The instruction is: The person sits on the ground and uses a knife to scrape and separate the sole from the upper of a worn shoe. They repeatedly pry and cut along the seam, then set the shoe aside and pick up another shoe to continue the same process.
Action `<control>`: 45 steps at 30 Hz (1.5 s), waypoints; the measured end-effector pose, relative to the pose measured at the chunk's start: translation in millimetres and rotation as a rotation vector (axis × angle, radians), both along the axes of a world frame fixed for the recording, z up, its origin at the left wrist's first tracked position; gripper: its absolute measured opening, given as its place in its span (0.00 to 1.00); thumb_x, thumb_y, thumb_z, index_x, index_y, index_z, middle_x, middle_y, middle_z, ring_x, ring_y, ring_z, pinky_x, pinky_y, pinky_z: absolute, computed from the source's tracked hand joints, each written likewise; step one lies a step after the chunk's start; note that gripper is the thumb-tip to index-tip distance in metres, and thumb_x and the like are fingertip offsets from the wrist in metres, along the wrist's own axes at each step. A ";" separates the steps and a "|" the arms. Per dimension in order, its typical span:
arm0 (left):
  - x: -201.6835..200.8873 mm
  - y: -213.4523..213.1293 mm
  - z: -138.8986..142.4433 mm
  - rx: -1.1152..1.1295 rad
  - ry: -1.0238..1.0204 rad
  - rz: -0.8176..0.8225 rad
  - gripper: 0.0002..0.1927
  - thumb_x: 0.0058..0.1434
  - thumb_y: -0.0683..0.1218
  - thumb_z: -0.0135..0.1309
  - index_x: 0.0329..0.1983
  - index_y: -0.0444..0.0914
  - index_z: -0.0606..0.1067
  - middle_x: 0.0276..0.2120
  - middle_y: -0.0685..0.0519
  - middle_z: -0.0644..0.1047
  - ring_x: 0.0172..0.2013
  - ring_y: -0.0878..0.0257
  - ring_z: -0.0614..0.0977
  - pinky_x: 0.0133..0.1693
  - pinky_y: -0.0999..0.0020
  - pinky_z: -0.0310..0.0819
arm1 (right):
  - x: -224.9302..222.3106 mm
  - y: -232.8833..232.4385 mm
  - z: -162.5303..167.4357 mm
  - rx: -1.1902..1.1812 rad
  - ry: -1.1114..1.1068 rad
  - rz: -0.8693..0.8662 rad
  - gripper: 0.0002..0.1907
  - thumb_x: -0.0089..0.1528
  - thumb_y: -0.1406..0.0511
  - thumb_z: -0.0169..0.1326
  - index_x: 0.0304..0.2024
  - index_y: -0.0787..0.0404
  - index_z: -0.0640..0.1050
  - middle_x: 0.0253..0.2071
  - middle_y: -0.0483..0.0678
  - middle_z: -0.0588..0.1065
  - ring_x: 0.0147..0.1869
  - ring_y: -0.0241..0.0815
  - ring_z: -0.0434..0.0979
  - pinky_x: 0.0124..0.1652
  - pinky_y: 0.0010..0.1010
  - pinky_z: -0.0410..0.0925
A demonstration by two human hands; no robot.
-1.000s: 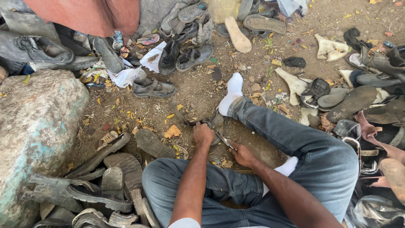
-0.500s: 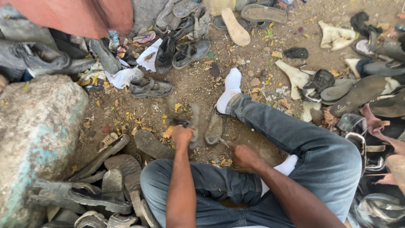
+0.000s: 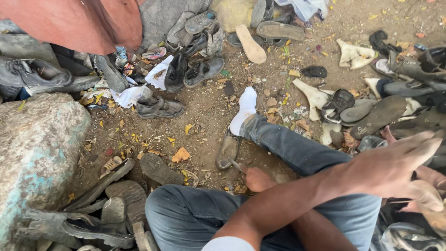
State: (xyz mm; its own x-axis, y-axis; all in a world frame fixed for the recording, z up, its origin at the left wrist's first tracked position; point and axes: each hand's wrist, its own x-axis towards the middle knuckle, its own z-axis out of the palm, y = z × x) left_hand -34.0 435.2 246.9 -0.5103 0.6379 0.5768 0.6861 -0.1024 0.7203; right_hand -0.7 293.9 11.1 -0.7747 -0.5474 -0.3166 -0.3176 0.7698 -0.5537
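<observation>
Person seated on the bare dirt ground [image 3: 209, 111], legs in blue jeans, one white-socked foot [image 3: 245, 109] stretched away from the body. Right hand [image 3: 258, 179] is closed in a fist just below the knee, clenched on a thin metal tool [image 3: 237, 166]; the tool's tip points up and to the left, towards the heel end of a worn grey shoe sole [image 3: 228, 149]. The sole lies flat on the dirt just beside the socked foot, long axis running from the fist away towards the foot, tilted slightly right at the far end. Judged light, thin and flexible, dusty rather than slippery, not fragile; best taken by pinching one long edge near the middle, or at the heel end nearest the fist. Left hand [image 3: 399, 162] crosses over the right forearm to the right side, fingers spread and empty, blurred, hovering above a pale shoe piece [image 3: 429, 195] at the edge of the heap of old footwear there; contact cannot be confirmed.
</observation>
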 end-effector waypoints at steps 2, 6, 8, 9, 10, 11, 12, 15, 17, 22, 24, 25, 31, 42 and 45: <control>-3.7 -41.0 -39.6 0.186 -0.083 0.142 0.37 0.57 0.71 0.56 0.56 0.38 0.71 0.55 0.44 0.73 0.54 0.52 0.77 0.51 0.60 0.76 | -2.9 1.0 -0.2 0.009 0.011 0.005 0.26 0.60 0.64 0.50 0.62 0.61 0.69 0.35 0.63 0.79 0.40 0.64 0.79 0.41 0.53 0.70; -54.7 -207.7 -149.4 -0.655 -0.434 0.943 0.25 0.66 0.64 0.51 0.46 0.39 0.78 0.47 0.43 0.80 0.48 0.47 0.82 0.47 0.53 0.77 | -13.5 -0.8 -4.4 0.029 0.048 0.025 0.25 0.58 0.64 0.52 0.59 0.61 0.72 0.35 0.64 0.79 0.41 0.65 0.79 0.42 0.54 0.70; -52.0 -285.0 -195.7 -0.886 -0.700 1.236 0.22 0.70 0.60 0.49 0.41 0.39 0.82 0.43 0.42 0.83 0.45 0.44 0.84 0.46 0.50 0.78 | -20.5 -2.5 -3.0 -0.001 0.056 0.008 0.24 0.57 0.64 0.53 0.57 0.61 0.73 0.35 0.64 0.79 0.42 0.65 0.79 0.42 0.54 0.70; -50.0 -311.2 -211.9 -0.826 -0.866 1.373 0.19 0.60 0.54 0.52 0.46 0.38 0.80 0.45 0.40 0.81 0.46 0.42 0.84 0.44 0.47 0.78 | -22.9 -3.8 -3.0 -0.030 0.057 0.006 0.24 0.57 0.64 0.54 0.56 0.61 0.74 0.36 0.64 0.79 0.42 0.65 0.79 0.42 0.54 0.70; -43.0 -327.7 -224.8 -0.832 -0.896 1.346 0.24 0.60 0.57 0.54 0.49 0.35 0.78 0.47 0.36 0.80 0.48 0.39 0.82 0.47 0.46 0.76 | -25.7 -2.6 -0.8 -0.103 0.016 -0.011 0.32 0.56 0.65 0.52 0.65 0.60 0.70 0.36 0.66 0.79 0.43 0.67 0.79 0.43 0.55 0.69; -36.6 -337.1 -234.0 -0.832 -0.928 1.319 0.29 0.60 0.60 0.57 0.52 0.31 0.77 0.49 0.33 0.78 0.50 0.37 0.80 0.50 0.45 0.74 | -25.2 -3.0 1.5 -0.099 -0.005 -0.053 0.30 0.58 0.63 0.53 0.64 0.58 0.71 0.38 0.65 0.79 0.44 0.67 0.79 0.44 0.54 0.69; -34.3 -339.8 -238.7 -0.815 -0.918 1.290 0.29 0.61 0.60 0.55 0.50 0.31 0.78 0.48 0.32 0.78 0.50 0.36 0.80 0.50 0.45 0.74 | -27.0 -0.9 4.8 -0.091 -0.019 -0.095 0.28 0.61 0.62 0.53 0.64 0.56 0.72 0.41 0.65 0.79 0.46 0.66 0.79 0.45 0.54 0.69; -26.7 -338.2 -239.0 -0.717 -0.931 1.218 0.26 0.64 0.59 0.51 0.46 0.31 0.81 0.46 0.31 0.79 0.48 0.35 0.81 0.49 0.43 0.74 | -23.8 11.4 13.5 -0.082 -0.134 -0.239 0.27 0.63 0.61 0.50 0.66 0.49 0.71 0.46 0.62 0.79 0.49 0.62 0.80 0.49 0.49 0.71; -27.3 -335.6 -232.4 -0.568 -0.968 1.208 0.24 0.64 0.56 0.48 0.43 0.31 0.82 0.41 0.31 0.81 0.46 0.35 0.82 0.46 0.41 0.74 | -24.5 22.8 17.4 -0.080 -0.128 -0.309 0.26 0.64 0.60 0.51 0.66 0.49 0.71 0.49 0.61 0.79 0.52 0.60 0.81 0.51 0.45 0.71; -20.2 -346.1 -218.2 -0.414 -1.168 1.236 0.26 0.67 0.59 0.49 0.37 0.30 0.81 0.34 0.33 0.81 0.38 0.40 0.85 0.42 0.47 0.73 | -38.5 38.3 18.4 -0.299 0.195 -0.307 0.26 0.65 0.58 0.55 0.66 0.54 0.71 0.58 0.64 0.75 0.63 0.63 0.75 0.58 0.43 0.68; -9.1 -359.1 -218.1 -0.237 -1.309 1.258 0.24 0.68 0.57 0.50 0.37 0.29 0.79 0.31 0.36 0.82 0.33 0.43 0.85 0.38 0.50 0.74 | -43.9 35.8 18.4 -0.162 0.084 -0.363 0.28 0.66 0.57 0.54 0.68 0.51 0.70 0.58 0.64 0.75 0.64 0.64 0.73 0.58 0.45 0.67; -3.8 -368.4 -217.5 -0.141 -1.301 1.278 0.22 0.68 0.55 0.50 0.37 0.29 0.79 0.31 0.37 0.81 0.31 0.43 0.84 0.35 0.50 0.74 | -45.7 32.7 18.7 -0.096 0.034 -0.393 0.28 0.66 0.57 0.53 0.70 0.50 0.69 0.58 0.64 0.75 0.65 0.64 0.72 0.58 0.45 0.67; 55.5 -460.6 -187.7 0.568 -0.687 1.743 0.09 0.68 0.49 0.48 0.39 0.41 0.77 0.28 0.51 0.76 0.24 0.56 0.77 0.24 0.59 0.70 | -43.4 8.4 27.1 -0.167 0.026 -0.327 0.31 0.64 0.58 0.55 0.70 0.51 0.68 0.59 0.64 0.74 0.67 0.64 0.70 0.59 0.44 0.66; -18.7 -452.9 -160.5 0.739 -0.854 1.333 0.12 0.64 0.47 0.55 0.42 0.33 0.81 0.28 0.50 0.77 0.25 0.60 0.78 0.25 0.64 0.70 | -35.7 5.0 4.1 -0.129 0.003 -0.282 0.31 0.64 0.57 0.53 0.71 0.50 0.67 0.60 0.61 0.74 0.66 0.61 0.72 0.59 0.41 0.69; -87.3 -476.7 -177.5 -0.354 -0.710 1.547 0.24 0.67 0.61 0.55 0.39 0.35 0.84 0.33 0.38 0.83 0.36 0.45 0.83 0.39 0.53 0.76 | -31.1 6.0 -11.1 -0.174 0.002 -0.270 0.32 0.63 0.57 0.54 0.69 0.52 0.67 0.60 0.61 0.74 0.64 0.62 0.73 0.56 0.43 0.69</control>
State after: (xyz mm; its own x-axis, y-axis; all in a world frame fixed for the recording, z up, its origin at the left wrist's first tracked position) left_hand -121.3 -41.5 69.4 -0.7912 -0.6086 -0.0594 -0.4440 0.5048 0.7403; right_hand -31.8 299.9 0.0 -0.8998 -0.3677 -0.2350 -0.1157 0.7202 -0.6841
